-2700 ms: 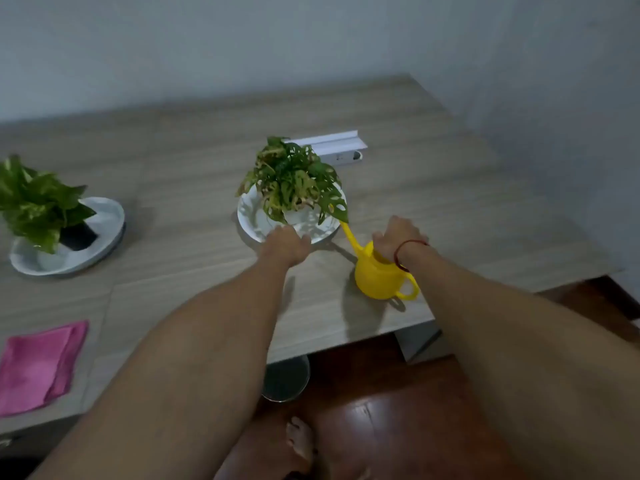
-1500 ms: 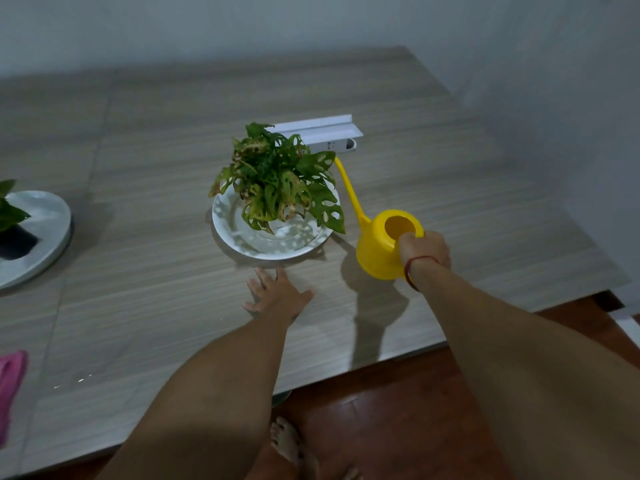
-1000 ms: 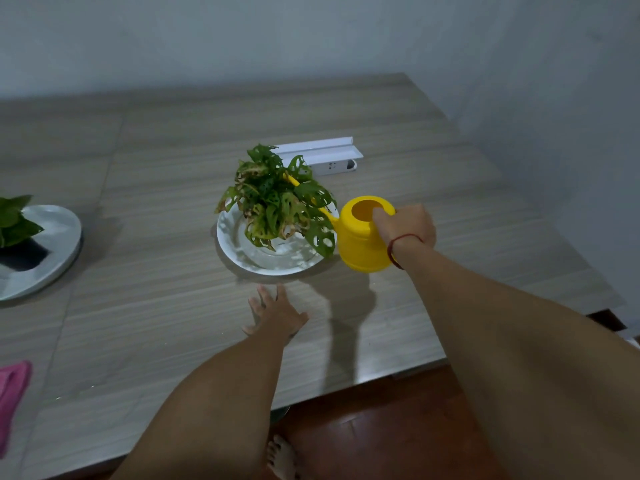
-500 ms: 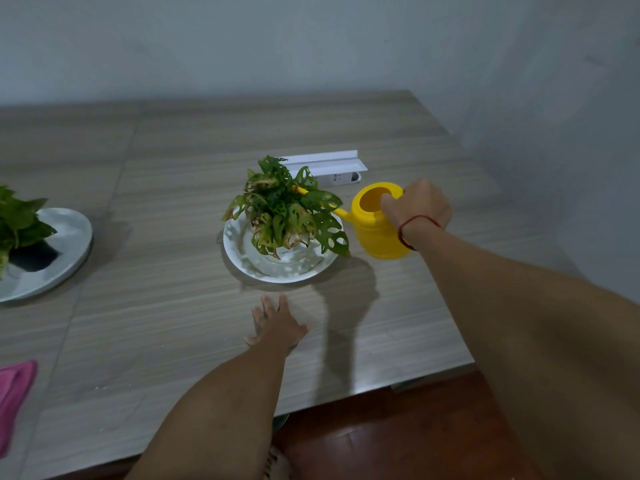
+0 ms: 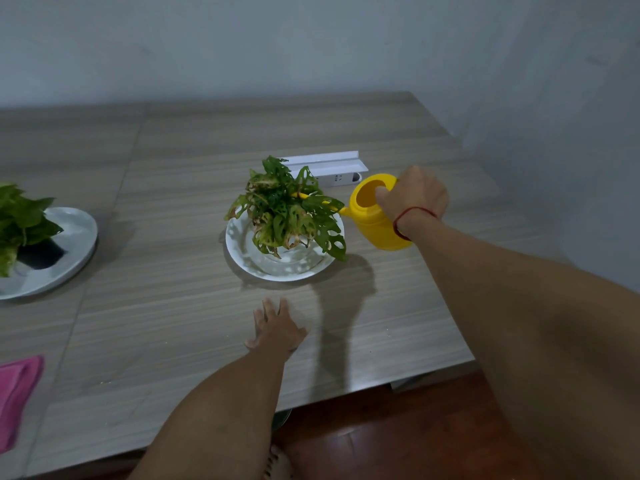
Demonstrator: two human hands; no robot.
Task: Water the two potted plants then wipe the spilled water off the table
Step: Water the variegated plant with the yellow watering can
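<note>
Right hand grips the watering can, spout half-hidden among plant leaves; left hand lies flat on table

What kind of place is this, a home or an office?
Probably a home: a wood-grain table by a plain wall, a potted plant on a plate, a bare foot on the wooden floor.

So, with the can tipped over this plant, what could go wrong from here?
The right hand tips the yellow watering can with its spout buried in the plant leaves; water may run off them and overflow the white saucer. What looks like a white power strip lies just behind the saucer, so runoff could reach it. The pink cloth lies far off at the left edge of the table.
</note>
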